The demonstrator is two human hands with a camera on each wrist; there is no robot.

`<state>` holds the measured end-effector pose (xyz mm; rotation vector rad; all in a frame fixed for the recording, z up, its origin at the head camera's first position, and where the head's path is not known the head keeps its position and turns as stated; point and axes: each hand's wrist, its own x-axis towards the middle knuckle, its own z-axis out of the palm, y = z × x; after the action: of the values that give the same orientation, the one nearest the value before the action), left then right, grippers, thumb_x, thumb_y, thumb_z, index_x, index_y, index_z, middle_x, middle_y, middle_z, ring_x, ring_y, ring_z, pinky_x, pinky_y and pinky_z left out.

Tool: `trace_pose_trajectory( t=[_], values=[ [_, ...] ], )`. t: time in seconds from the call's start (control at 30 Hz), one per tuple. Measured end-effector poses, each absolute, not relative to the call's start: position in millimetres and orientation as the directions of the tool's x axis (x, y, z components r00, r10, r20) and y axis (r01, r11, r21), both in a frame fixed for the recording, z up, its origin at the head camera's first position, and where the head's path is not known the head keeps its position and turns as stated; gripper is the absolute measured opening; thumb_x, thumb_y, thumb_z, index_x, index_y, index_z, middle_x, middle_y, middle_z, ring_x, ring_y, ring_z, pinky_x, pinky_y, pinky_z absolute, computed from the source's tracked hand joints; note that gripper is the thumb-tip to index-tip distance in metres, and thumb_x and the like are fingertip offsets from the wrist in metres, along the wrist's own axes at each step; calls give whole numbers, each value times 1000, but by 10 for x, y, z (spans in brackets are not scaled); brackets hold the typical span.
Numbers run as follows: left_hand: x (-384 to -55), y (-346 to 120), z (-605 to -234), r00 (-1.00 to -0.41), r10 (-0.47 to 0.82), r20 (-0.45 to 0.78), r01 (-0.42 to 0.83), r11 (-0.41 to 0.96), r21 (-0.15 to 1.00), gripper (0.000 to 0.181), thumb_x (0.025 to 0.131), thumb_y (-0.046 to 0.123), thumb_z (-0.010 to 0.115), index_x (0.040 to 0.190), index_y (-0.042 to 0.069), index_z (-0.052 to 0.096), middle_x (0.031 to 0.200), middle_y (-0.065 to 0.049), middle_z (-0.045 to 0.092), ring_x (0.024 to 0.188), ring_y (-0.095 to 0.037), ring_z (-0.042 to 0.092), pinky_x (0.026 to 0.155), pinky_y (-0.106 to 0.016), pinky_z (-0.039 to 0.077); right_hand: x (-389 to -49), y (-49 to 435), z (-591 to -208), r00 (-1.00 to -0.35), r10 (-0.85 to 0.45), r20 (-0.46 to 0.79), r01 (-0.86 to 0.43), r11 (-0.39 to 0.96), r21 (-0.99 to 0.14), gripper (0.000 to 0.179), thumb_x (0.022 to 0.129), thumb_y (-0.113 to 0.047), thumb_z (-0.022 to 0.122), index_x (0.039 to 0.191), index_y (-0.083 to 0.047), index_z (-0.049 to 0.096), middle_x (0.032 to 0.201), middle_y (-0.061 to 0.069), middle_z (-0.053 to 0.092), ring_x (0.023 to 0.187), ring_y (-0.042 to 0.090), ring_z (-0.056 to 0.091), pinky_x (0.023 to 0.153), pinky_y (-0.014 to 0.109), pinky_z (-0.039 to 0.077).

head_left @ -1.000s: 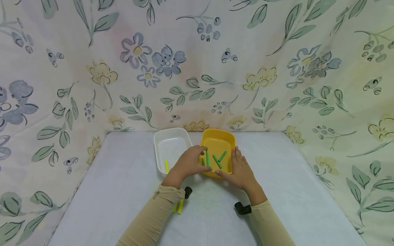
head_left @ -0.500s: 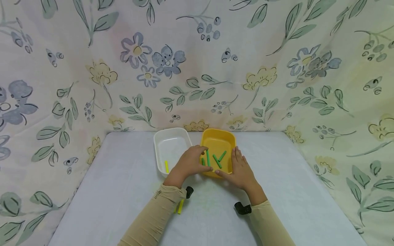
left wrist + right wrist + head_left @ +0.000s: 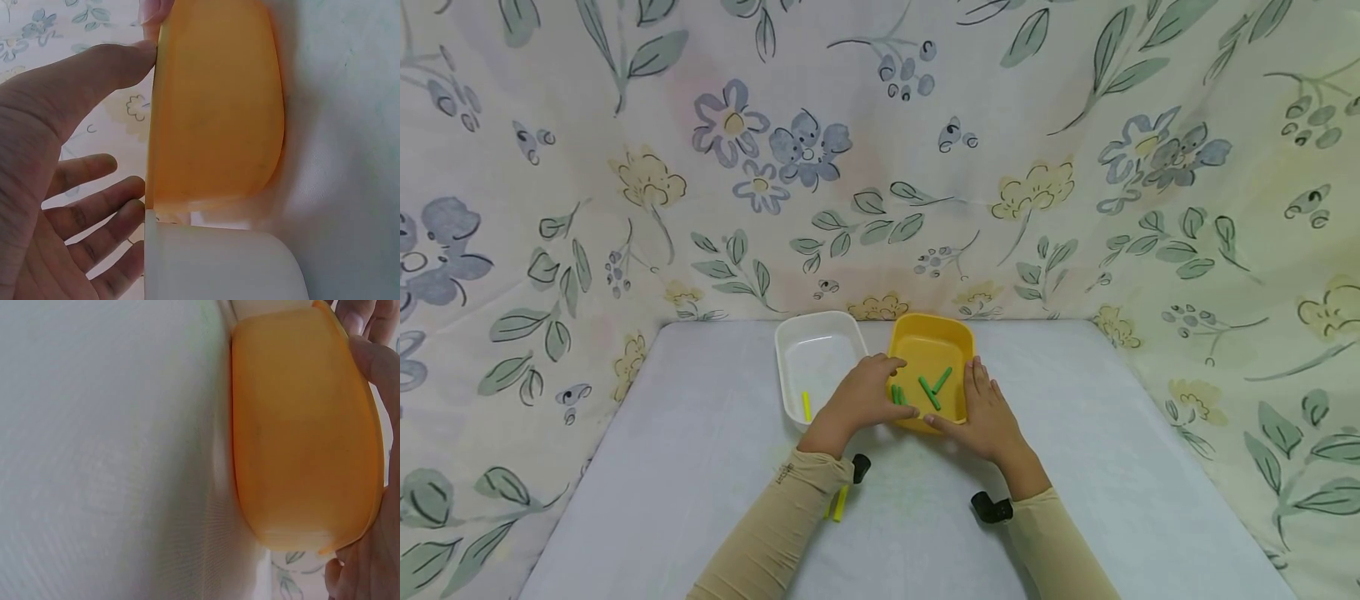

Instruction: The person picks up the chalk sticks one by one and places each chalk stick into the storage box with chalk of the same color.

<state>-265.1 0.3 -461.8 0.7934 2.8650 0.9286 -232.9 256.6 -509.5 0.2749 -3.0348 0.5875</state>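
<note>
A yellow-orange plastic tub [image 3: 928,348] stands between my two hands. Several short green sticks [image 3: 929,393] lie inside it, two of them close together at its left side, partly hidden by my left hand. My left hand [image 3: 861,396] spans the tub's near left corner, fingers spread and thumb on the near rim. In the left wrist view its relaxed fingers [image 3: 103,209] come up to where the yellow and white rims meet. My right hand [image 3: 988,421] lies along the tub's right wall, fingers straight, its thumb on the near rim. The two thumb tips are close together.
A white tub [image 3: 808,360] adjoins the yellow one on the left, with a yellow stick [image 3: 807,407] in it. More yellow sticks [image 3: 840,505] lie on the white-covered table [image 3: 700,433], partly under my left forearm. Floral cloth [image 3: 880,242] hangs behind.
A green stick that rose long between my left thumb and fingers now shows shorter and lower, beside another at the tub's left side. Both hands have stayed nearly still.
</note>
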Motion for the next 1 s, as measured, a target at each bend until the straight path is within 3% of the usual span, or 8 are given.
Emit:
trace_pose_trajectory(
  t=[0.4, 1.0],
  values=[
    [-2577, -44, -4595, -876, 470, 106, 440, 690, 575, 79, 85, 47, 88, 150, 11, 59, 140, -11, 64, 128, -28, 59, 111, -48, 51, -2322, 2557, -5079, -984, -162, 69, -176, 913, -367, 132, 86, -88, 56, 169, 1, 4, 179, 18, -3, 166, 37, 8, 134, 55, 14],
    [-2276, -674, -4638, -895, 379, 234, 443, 700, 561, 66, 89, 46, 84, 140, 8, 66, 134, -12, 66, 125, -29, 60, 109, -49, 52, -2325, 2538, -5090, -986, -156, 60, -167, 912, -374, 134, 84, -90, 55, 169, -1, 2, 179, 17, -3, 167, 38, 7, 134, 56, 13]
  ],
)
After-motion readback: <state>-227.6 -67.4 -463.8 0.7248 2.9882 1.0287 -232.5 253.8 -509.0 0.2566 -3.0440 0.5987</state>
